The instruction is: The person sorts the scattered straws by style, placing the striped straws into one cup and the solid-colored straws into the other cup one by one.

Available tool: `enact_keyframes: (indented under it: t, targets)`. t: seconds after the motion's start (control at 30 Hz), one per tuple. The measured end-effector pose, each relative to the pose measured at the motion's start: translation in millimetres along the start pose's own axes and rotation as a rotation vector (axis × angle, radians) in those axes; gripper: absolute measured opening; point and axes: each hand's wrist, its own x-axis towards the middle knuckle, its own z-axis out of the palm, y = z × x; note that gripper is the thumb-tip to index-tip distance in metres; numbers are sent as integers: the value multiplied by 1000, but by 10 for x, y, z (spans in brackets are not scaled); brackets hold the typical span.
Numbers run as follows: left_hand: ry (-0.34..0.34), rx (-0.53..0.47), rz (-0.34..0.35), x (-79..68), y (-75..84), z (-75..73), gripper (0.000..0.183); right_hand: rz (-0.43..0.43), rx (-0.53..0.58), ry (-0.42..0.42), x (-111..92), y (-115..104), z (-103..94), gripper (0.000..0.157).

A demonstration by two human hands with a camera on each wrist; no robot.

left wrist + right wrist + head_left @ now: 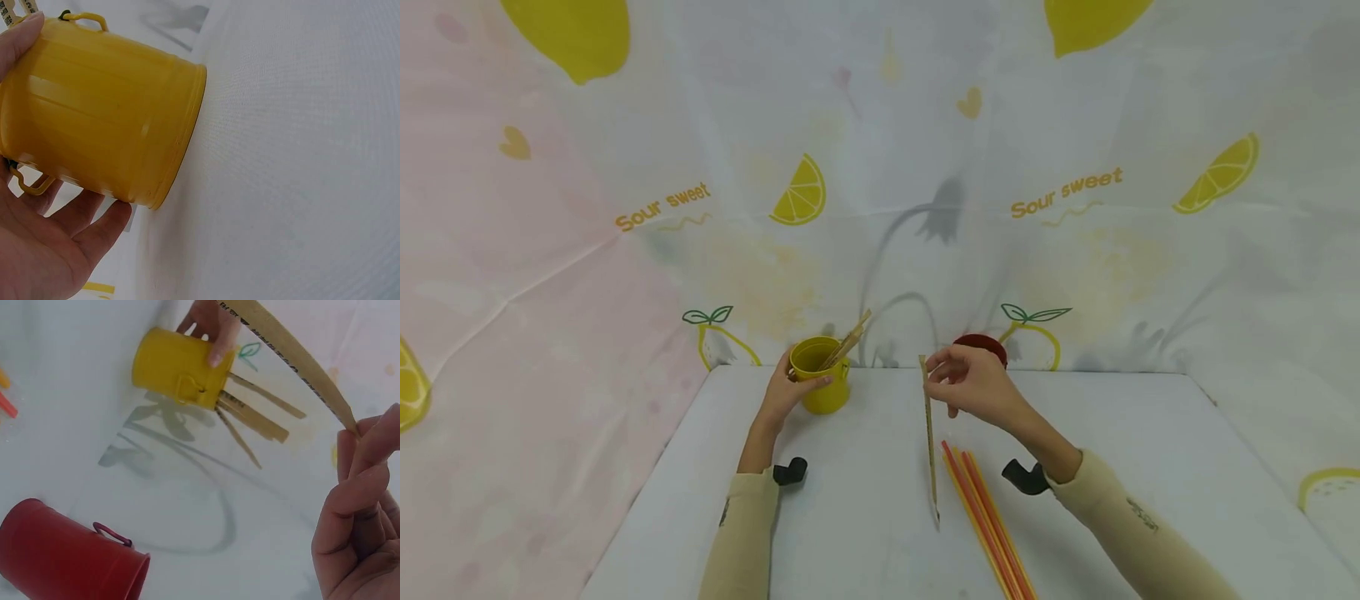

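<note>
My left hand (781, 392) holds a yellow metal bucket (826, 397) by its side, thumb along the front near the rim. The bucket stands upright on the table, and several thin brown paper packets (253, 420) stick out of its mouth. Between thumb and fingertips my right hand (976, 385) pinches one end of a long brown paper packet (931, 450) with dark print. That packet hangs down to the right of the yellow bucket; its contents are hidden. Behind the right hand stands a red bucket (69, 553), partly covered in the head view.
A bundle of long orange and yellow straws (988, 521) lies on the white table (857, 508) near the front, below the right hand. A lemon-print cloth (865, 108) hangs behind the table. Black wrist mounts (1026, 477) sit at both cuffs.
</note>
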Motion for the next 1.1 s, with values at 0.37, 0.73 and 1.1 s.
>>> enact_keyframes:
  t: [0.37,0.73,1.1]
  targets:
    - [-25,-3,21,-64,112,12,91,5,46,91,174,-222,-39,20]
    - [-29,11,10,-201,308,36,90,-18,68,183,367,-396,10,24]
    - [-22,12,-15,-194,331,40,91,-176,166,365,400,-898,96,21]
